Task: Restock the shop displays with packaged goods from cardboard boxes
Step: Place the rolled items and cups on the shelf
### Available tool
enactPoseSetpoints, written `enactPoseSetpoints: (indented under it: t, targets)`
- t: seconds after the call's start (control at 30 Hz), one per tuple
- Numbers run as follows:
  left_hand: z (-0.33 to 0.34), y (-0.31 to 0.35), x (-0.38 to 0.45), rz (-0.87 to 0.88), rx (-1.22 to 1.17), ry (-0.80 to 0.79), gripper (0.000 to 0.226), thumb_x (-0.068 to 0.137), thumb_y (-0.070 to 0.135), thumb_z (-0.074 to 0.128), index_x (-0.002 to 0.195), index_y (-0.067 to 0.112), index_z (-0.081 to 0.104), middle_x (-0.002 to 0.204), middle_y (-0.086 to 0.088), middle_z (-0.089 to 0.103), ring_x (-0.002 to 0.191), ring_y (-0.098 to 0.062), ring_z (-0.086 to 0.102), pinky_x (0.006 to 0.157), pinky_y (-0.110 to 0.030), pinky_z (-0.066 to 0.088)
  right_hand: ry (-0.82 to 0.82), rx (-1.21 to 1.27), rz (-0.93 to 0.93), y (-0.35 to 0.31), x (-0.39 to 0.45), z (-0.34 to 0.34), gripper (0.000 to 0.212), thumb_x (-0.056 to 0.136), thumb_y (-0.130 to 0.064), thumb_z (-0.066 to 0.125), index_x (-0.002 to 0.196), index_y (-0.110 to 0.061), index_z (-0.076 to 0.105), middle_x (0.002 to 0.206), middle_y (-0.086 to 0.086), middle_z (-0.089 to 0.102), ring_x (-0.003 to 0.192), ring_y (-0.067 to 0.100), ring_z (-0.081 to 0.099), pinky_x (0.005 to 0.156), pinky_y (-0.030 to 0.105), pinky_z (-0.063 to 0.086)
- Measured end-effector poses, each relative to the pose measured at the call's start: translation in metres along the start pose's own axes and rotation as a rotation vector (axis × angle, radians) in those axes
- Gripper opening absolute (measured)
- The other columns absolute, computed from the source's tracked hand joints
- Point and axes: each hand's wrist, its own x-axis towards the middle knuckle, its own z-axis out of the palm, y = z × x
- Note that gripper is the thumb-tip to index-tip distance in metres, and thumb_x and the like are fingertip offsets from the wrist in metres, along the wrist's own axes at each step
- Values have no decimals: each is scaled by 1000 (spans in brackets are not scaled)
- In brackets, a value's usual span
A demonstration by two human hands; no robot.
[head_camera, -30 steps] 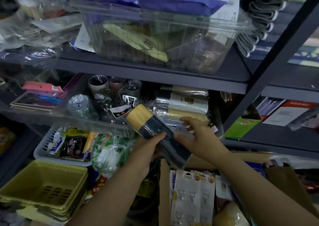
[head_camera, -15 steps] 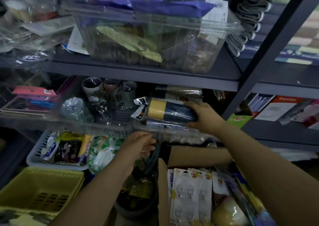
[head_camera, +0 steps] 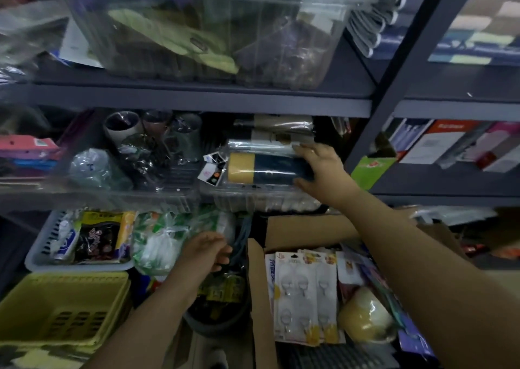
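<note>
Head view: the right hand grips the right end of a cylindrical package with a yellow cap end and dark blue body in clear wrap, laying it on its side atop similar wrapped rolls in a clear plastic tray at the front edge of the middle dark metal shelf, presumably so it stacks flat. The left hand hangs loosely curled, holding nothing, beside the open brown cardboard box of carded white hooks, likely ready for the next item amid crowded shelving.
</note>
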Motion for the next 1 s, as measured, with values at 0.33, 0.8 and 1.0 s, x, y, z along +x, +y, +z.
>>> enactPoseSetpoints:
  t: [0.33,0.8,1.0]
  targets:
    - [100,-50,-14,87,357,-232,8,95,13,53,92,13,60,88,-9,64,68,-15,57,63,-25,49,-149,257,654,71,-220,40,39,91,-18,61,129,-11,53,120,9,59,99,20,58,75,18,37]
    - [200,-135,-7,-94,653,-426,5,93,22,55,88,23,57,98,-8,63,88,-23,63,83,-37,53,-419,55,754,129,-287,116,55,94,-22,54,145,-19,36,140,8,35,131,26,34,111,37,33]
    - [205,-145,-14,-91,631,-409,8,95,21,53,88,24,55,92,-5,64,76,-17,62,73,-31,49,-445,-49,678,121,-287,123,46,95,-32,50,140,-21,43,138,7,35,129,27,29,109,40,27]
